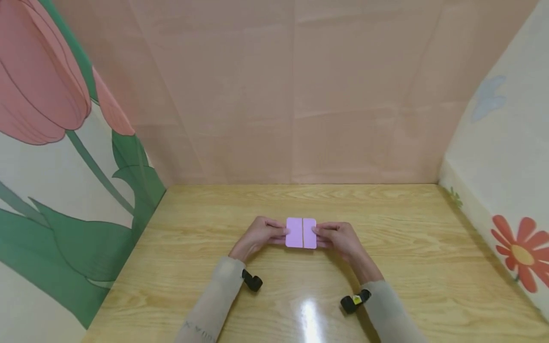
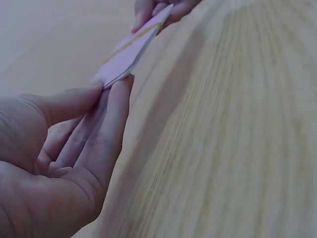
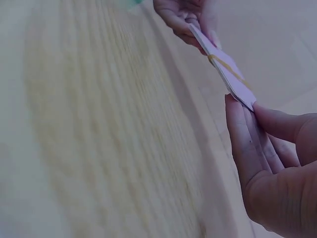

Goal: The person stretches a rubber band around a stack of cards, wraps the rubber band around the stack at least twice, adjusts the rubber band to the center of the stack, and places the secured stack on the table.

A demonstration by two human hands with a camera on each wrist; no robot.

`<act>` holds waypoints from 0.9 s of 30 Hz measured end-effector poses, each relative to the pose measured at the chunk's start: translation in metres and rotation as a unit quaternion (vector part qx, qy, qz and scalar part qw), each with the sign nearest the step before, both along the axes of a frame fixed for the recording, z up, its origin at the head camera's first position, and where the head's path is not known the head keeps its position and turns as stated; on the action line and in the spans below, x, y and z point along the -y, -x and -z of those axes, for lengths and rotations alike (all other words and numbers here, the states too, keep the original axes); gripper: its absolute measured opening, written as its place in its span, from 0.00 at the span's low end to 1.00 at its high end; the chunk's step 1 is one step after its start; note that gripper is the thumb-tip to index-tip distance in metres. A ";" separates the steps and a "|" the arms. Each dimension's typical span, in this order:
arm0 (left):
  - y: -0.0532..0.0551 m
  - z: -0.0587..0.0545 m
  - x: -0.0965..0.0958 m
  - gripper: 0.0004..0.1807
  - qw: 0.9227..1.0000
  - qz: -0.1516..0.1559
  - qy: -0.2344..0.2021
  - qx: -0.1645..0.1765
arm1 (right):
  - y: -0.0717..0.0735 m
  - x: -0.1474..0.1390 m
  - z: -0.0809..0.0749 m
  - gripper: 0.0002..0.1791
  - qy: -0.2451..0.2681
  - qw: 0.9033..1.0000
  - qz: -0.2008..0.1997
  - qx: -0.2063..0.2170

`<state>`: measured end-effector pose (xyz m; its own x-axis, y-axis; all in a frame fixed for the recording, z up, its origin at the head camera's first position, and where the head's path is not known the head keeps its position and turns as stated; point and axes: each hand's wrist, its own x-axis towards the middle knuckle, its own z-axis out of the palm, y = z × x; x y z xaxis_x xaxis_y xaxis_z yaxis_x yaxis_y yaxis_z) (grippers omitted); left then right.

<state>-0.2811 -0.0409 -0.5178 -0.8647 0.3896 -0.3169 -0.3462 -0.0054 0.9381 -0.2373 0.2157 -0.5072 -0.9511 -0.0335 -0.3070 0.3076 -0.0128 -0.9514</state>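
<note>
A thin stack of pink cards (image 1: 294, 233) with rounded corners is held level above the wooden table. Around its middle runs a tan rubber band (image 1: 303, 233). My left hand (image 1: 262, 234) pinches the stack's left edge, thumb on top and fingers beneath. At the opposite edge my right hand (image 1: 340, 237) pinches it the same way. From the left wrist, the pale layered side of the cards (image 2: 130, 52) shows between thumb and fingertips. The right wrist view shows the rubber band (image 3: 228, 68) wrapped over the cards' edge.
The wood-grain table (image 1: 429, 267) stretches out on both sides. A plain pinkish cloth backdrop (image 1: 296, 95) rises behind it. Side panels carry a printed tulip (image 1: 43, 71) at left and a red flower (image 1: 522, 255) at right. Each wrist wears a black camera strap (image 1: 252, 281).
</note>
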 end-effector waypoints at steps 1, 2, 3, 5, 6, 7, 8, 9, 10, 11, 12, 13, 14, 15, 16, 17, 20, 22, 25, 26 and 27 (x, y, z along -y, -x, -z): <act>0.002 0.000 -0.001 0.12 1.000 -0.002 0.004 0.001 | 0.002 0.000 0.000 0.20 0.000 1.000 -0.002 -0.001; 0.004 0.000 -0.002 0.12 1.000 -0.003 0.006 0.003 | 0.005 -0.001 0.000 0.20 0.001 1.000 -0.001 -0.001; 0.005 0.000 -0.003 0.13 1.000 -0.004 0.010 0.003 | 0.008 -0.001 0.001 0.20 0.002 1.000 -0.001 -0.002; 0.009 0.000 -0.005 0.13 1.000 -0.007 0.016 0.001 | 0.013 -0.002 0.001 0.20 -0.005 1.000 0.000 -0.002; 0.011 -0.001 -0.006 0.13 1.000 -0.008 0.020 0.000 | 0.015 -0.003 0.001 0.20 -0.011 1.000 0.000 -0.002; 0.013 -0.001 -0.007 0.13 1.000 -0.009 0.023 -0.003 | 0.018 -0.003 0.001 0.20 -0.020 1.000 0.000 -0.001; 0.015 -0.001 -0.008 0.12 1.000 -0.011 0.024 -0.003 | 0.021 -0.004 0.001 0.20 -0.026 1.000 0.001 0.000; 0.017 -0.001 -0.009 0.12 0.999 -0.014 0.029 -0.005 | 0.024 -0.005 0.002 0.19 -0.034 0.999 0.000 0.001; 0.018 -0.002 -0.010 0.12 0.999 -0.017 0.033 -0.008 | 0.027 -0.005 0.002 0.19 -0.042 0.999 -0.002 0.001; 0.020 -0.002 -0.011 0.12 0.999 -0.019 0.038 -0.011 | 0.030 -0.006 0.002 0.19 -0.049 0.999 -0.004 0.002; 0.021 -0.002 -0.012 0.11 0.999 -0.022 0.042 -0.012 | 0.033 -0.007 0.002 0.19 -0.053 0.999 -0.007 0.003; 0.023 -0.002 -0.013 0.11 0.999 -0.025 0.046 -0.015 | 0.036 -0.007 0.002 0.19 -0.058 0.998 -0.010 0.005; 0.024 -0.003 -0.014 0.11 0.998 -0.026 0.051 -0.017 | 0.039 -0.008 0.002 0.20 -0.062 0.998 -0.014 0.005; 0.025 -0.003 -0.015 0.11 0.998 -0.027 0.057 -0.022 | 0.041 -0.008 0.002 0.19 -0.070 0.997 -0.017 0.006; 0.026 -0.003 -0.016 0.11 0.997 -0.028 0.062 -0.025 | 0.044 -0.009 0.002 0.19 -0.077 0.997 -0.020 0.006; 0.027 -0.004 -0.017 0.11 0.997 -0.030 0.068 -0.028 | 0.046 -0.009 0.001 0.19 -0.084 0.996 -0.023 0.008; 0.030 -0.005 -0.019 0.10 0.995 -0.037 0.089 -0.036 | 0.053 -0.009 0.000 0.18 -0.107 0.994 -0.032 0.012; 0.030 -0.007 -0.020 0.09 0.993 -0.043 0.101 -0.036 | 0.056 -0.008 0.000 0.18 -0.120 0.992 -0.037 0.016; 0.030 -0.009 -0.021 0.09 0.992 -0.050 0.112 -0.034 | 0.060 -0.005 -0.001 0.17 -0.137 0.990 -0.033 0.023; 0.030 -0.010 -0.021 0.09 0.992 -0.051 0.114 -0.032 | 0.060 -0.003 -0.001 0.16 -0.142 0.989 -0.030 0.023; 0.030 -0.011 -0.021 0.09 0.991 -0.053 0.118 -0.032 | 0.061 -0.002 -0.002 0.16 -0.148 0.988 -0.027 0.022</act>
<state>-0.3109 -0.0196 -0.5068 -0.9182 0.2180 -0.3308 -0.2943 0.1837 0.9379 -0.2981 0.2179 -0.5055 -0.9358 0.0133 -0.3522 0.3413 0.2826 -0.8965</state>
